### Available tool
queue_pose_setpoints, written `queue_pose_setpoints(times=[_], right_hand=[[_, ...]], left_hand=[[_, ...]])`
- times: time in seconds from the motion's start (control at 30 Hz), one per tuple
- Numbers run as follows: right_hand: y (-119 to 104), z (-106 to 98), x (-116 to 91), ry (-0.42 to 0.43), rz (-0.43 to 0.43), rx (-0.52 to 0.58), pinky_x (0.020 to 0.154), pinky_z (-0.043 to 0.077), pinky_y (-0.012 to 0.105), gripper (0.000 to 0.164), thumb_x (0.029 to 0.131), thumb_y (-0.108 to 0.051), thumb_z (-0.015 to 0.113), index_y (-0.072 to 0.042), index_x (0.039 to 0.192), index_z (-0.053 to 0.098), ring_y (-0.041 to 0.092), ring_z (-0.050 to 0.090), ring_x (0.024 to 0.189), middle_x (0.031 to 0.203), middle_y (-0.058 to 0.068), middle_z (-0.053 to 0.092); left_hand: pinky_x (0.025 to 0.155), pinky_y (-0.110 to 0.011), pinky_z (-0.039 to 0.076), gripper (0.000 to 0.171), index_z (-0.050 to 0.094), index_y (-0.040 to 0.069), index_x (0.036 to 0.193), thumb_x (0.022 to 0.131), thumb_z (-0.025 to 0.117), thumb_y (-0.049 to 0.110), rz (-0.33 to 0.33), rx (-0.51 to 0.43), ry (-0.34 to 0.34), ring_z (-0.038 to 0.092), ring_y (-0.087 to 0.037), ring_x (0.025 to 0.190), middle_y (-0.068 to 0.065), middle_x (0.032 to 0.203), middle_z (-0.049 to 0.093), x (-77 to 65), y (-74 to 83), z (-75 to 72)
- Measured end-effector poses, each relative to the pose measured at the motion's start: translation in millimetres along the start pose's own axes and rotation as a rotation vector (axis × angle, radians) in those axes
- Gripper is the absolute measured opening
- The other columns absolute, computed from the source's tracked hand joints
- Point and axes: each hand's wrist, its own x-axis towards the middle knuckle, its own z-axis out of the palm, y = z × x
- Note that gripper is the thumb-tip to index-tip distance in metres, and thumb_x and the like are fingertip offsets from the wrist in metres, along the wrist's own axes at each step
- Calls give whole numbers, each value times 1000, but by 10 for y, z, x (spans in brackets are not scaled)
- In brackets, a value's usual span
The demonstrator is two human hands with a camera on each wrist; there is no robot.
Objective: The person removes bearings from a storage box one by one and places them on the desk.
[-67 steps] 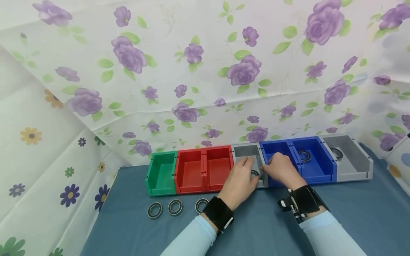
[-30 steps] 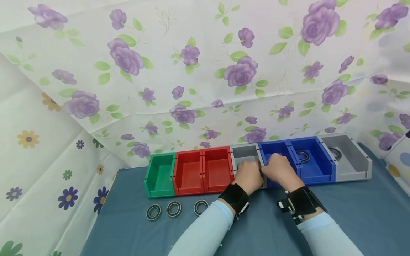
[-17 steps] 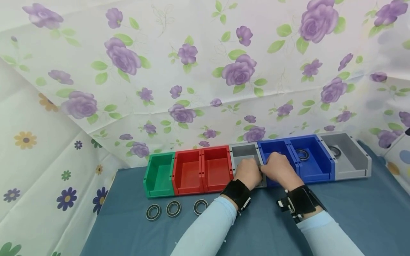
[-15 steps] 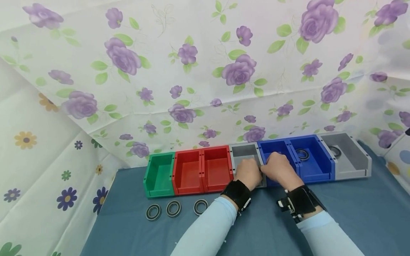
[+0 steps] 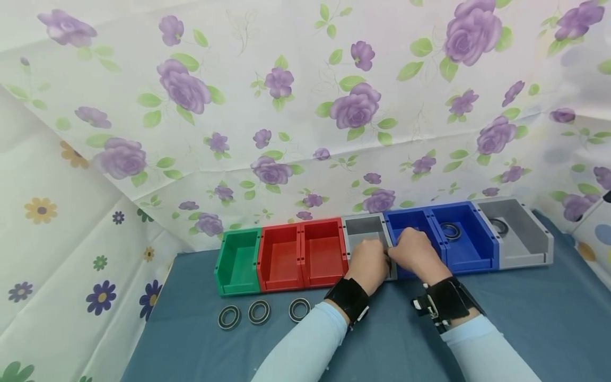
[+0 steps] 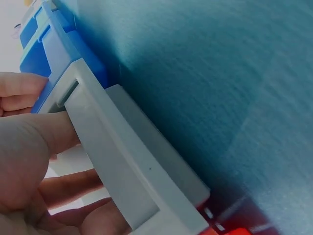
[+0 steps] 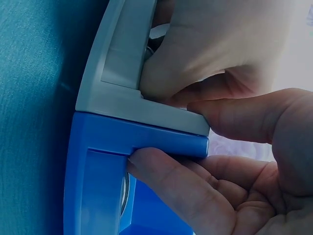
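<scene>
My left hand (image 5: 369, 265) is down inside the small grey bin (image 5: 365, 225), fingers curled around a bearing. In the right wrist view, a dark edge of that bearing (image 7: 153, 44) shows between thumb and finger; the rest is hidden. Seen from the left wrist, the thumb (image 6: 56, 129) reaches in behind the grey bin's front wall. My right hand (image 5: 417, 252) pinches the adjoining side walls of the grey bin and the left blue bin (image 7: 107, 142), its thumb on the grey side and a finger inside the blue one. Another bearing's rim (image 7: 125, 193) shows in that blue bin.
Left of the grey bin stand two red bins (image 5: 324, 257) and a green bin (image 5: 238, 265). To the right, a blue bin (image 5: 472, 249) and a larger grey bin (image 5: 525, 239) each hold a bearing. Several bearings (image 5: 229, 317) lie on the blue cloth in front.
Since the earliest frame, my left hand has moved rightward and deeper into the small grey bin, its fingers curling over the bearing there. My right hand keeps its place on the walls.
</scene>
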Motion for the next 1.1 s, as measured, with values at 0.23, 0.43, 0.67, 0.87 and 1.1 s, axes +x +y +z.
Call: queue_pose_setpoints(times=[0.23,0.43,0.67,0.87,1.1], right_hand=[[-3,-3,5,4,4,-11,41,30,25,38,83,-24,60,-13,53,38,13,37,43,52,-3,27],[-6,-3,-8,-3,9,0,41,31,25,40,84,-27,61,-13,54,40,14,38,43,51,-3,29],[-1,11,-5,-13,14,-6,42,33,25,36,83,-23,59,-13,55,40,14,40,44,52,-3,30],[9,10,-1,0,0,-15,42,33,26,36,82,-23,61,-13,54,39,14,40,44,52,-3,29],[-6,13,-13,6,-4,-10,42,32,25,39,82,-25,63,-13,54,39,13,39,44,52,-4,27]], left_hand=[[45,-15,36,15,60,17,71,86,59,19,68,6,67,43,-4,52,8,57,44,-87,-44,-101],[57,-17,45,10,64,15,89,86,62,24,97,-23,138,49,-6,63,2,78,53,-177,-68,-272],[79,-21,46,39,60,7,118,84,62,26,91,-136,219,57,-12,91,-4,112,58,-311,-116,-492],[80,-17,43,46,57,6,124,83,65,26,119,-218,335,55,-11,100,-4,115,57,-430,-166,-681],[78,-16,42,44,59,8,122,82,66,24,168,-259,510,57,-10,99,-3,117,55,-596,-220,-922]])
